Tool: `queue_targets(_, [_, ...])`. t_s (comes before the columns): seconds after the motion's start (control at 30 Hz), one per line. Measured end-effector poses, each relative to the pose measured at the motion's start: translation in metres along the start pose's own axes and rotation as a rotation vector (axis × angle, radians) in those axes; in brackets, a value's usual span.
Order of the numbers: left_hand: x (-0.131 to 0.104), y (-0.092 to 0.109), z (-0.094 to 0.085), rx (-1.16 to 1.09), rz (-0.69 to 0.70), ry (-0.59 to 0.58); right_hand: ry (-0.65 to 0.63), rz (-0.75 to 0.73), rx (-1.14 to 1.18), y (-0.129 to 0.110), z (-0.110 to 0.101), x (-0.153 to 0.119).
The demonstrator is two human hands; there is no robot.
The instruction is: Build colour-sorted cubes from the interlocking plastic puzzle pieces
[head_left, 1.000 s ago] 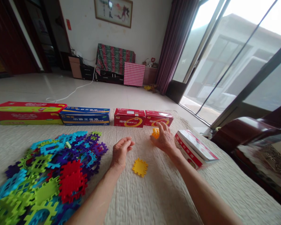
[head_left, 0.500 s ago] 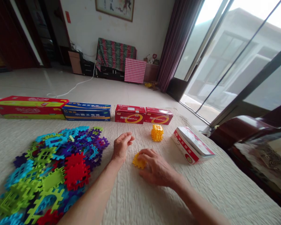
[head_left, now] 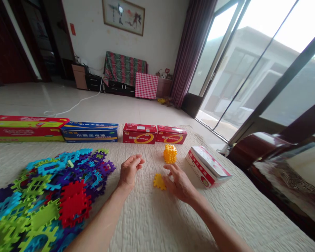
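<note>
A flat yellow toothed building-block piece [head_left: 160, 182] lies on the quilted cloth between my two hands. Just right of it is my right hand [head_left: 180, 182], its fingers extended and apart, the thumb side by the piece's right edge. Whether the thumb touches it I cannot tell. My left hand [head_left: 130, 170] rests on the cloth to the left, fingers curled and thumb pressed against them, with nothing showing in its grasp. Beyond my right fingertips a yellow stack of interlocking pieces [head_left: 170, 154] stands upright.
At left spreads a heap of toothed plastic pieces [head_left: 76, 201] in red, green, blue and purple. A red-green box [head_left: 26, 129], a blue box [head_left: 90, 132] and two red boxes [head_left: 139, 134] line the far edge. A white-and-red box [head_left: 208, 168] sits right.
My right hand has moved off the flat yellow piece to its right, and its fingers have straightened. The piece now lies uncovered. The left hand keeps its curled pose. The view has tilted up slightly.
</note>
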State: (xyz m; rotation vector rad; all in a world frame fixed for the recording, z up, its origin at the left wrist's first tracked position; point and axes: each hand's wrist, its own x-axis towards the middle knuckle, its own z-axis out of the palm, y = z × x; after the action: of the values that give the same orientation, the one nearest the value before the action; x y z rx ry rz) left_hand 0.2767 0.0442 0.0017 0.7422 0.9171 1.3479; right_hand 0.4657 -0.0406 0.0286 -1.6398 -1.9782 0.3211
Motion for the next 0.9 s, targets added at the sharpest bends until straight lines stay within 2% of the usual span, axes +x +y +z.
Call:
queue_targets(0.13, [0.001, -0.001, 0.0, 0.016, -0.003, 0.004, -0.158, -0.092, -0.014, -0.002, -0.005, -0.003])
queue_targets(0.27, [0.002, -0.003, -0.001, 0.029, -0.007, 0.004, -0.194, -0.119, -0.087, -0.009, -0.003, -0.006])
queue_targets(0.33, [0.002, -0.003, -0.001, 0.04, -0.011, 0.004, -0.175, -0.143, -0.067, -0.008, -0.005, -0.003])
queue_targets(0.4, [0.002, -0.004, -0.001, 0.058, -0.014, 0.006, -0.103, -0.171, -0.053, -0.003, -0.013, 0.007])
queue_targets(0.47, [0.003, -0.004, -0.001, 0.071, -0.015, 0.003, 0.015, -0.177, -0.083, 0.005, -0.025, 0.024])
queue_targets(0.57, [0.003, -0.005, -0.002, 0.075, -0.008, -0.003, 0.113, -0.127, -0.141, 0.017, -0.042, 0.057])
queue_targets(0.7, [0.004, -0.006, -0.002, 0.081, -0.008, -0.008, 0.086, -0.042, -0.211, 0.03, -0.049, 0.089])
queue_targets(0.83, [0.004, -0.006, -0.002, 0.08, -0.008, -0.011, 0.047, -0.007, -0.231, 0.04, -0.045, 0.097])
queue_targets(0.9, [0.004, -0.006, -0.002, 0.081, -0.007, -0.008, 0.059, -0.037, -0.222, 0.044, -0.044, 0.096])
